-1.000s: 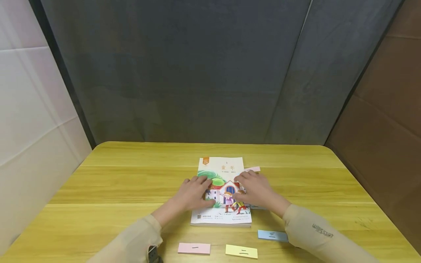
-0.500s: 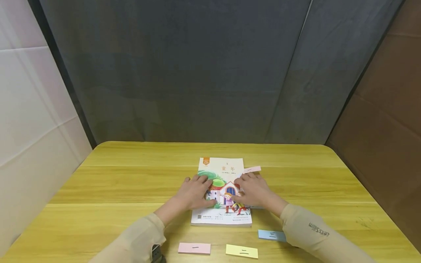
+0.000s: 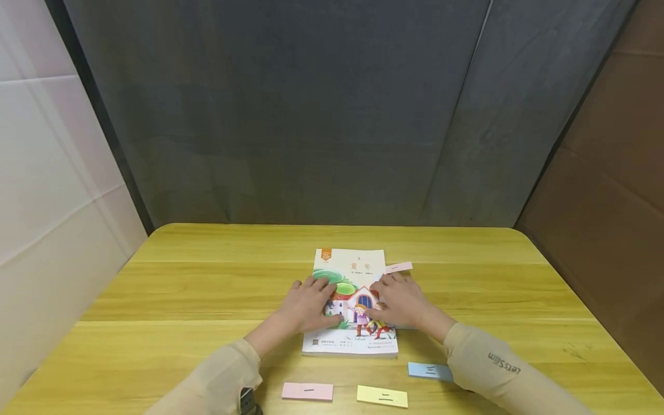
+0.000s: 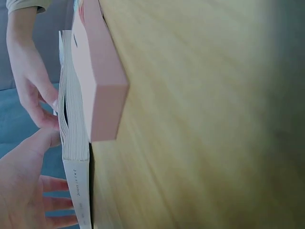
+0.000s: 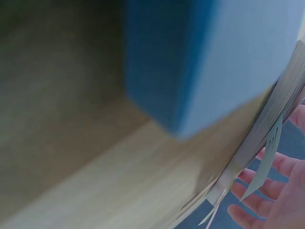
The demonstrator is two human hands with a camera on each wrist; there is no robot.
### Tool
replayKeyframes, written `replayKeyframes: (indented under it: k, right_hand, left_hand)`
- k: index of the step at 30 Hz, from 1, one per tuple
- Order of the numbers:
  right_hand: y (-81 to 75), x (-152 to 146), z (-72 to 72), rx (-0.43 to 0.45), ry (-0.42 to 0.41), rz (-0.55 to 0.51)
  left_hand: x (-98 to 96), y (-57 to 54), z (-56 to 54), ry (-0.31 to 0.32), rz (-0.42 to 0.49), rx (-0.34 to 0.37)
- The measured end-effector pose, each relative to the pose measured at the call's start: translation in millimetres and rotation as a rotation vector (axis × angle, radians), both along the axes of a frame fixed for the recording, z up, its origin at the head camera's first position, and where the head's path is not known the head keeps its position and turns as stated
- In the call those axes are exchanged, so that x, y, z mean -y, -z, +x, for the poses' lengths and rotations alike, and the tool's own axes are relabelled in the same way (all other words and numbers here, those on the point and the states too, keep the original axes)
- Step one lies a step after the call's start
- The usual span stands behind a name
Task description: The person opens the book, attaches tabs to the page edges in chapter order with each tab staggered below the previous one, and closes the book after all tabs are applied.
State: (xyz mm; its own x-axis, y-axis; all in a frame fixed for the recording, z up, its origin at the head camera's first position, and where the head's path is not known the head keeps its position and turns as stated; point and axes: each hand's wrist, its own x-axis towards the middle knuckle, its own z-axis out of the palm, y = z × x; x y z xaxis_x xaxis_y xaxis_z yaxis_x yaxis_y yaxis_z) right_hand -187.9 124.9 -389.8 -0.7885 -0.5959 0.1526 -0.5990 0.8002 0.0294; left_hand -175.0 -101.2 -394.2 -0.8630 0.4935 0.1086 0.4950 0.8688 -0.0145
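Observation:
A thick paperback book (image 3: 349,346) with a house and children drawn on its cover lies face up on the wooden table. My left hand (image 3: 305,304) rests over its left side, fingers and thumb spread on the cover. My right hand (image 3: 402,300) rests relaxed across the right side, its thumb reaching toward the middle. In the left wrist view the page block (image 4: 74,114) shows a gap near the right hand's fingertips. A pink paper slip (image 3: 398,267) with one stroke sticks out at the upper right. Beside the right fingers, a pale slip (image 5: 264,167) with several strokes projects from the book.
Nearest the body lie three sticky-note pads: pink (image 3: 307,391) with one stroke, yellow (image 3: 382,396) with two, and blue (image 3: 429,371) with three. The right sleeve overlaps the blue pad's end. A dark curtain (image 3: 311,115) hangs behind the table.
Both hands stay on the book in nearly the same pose. The right forearm has moved slightly left, and more of the upper pink slip shows.

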Motion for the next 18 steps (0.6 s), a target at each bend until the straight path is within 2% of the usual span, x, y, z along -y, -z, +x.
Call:
replayKeyframes:
  k: [12, 18]
  right_hand:
    - [3.2, -2.3, -2.3, 0.000, -0.030, -0.036]
    - [-3.1, -7.9, -2.4, -0.025, -0.078, -0.140]
  left_hand:
    - [3.9, -0.5, 1.6, 0.007, 0.048, 0.028]
    - [8.6, -4.6, 6.1, 0.006, 0.108, 0.037]
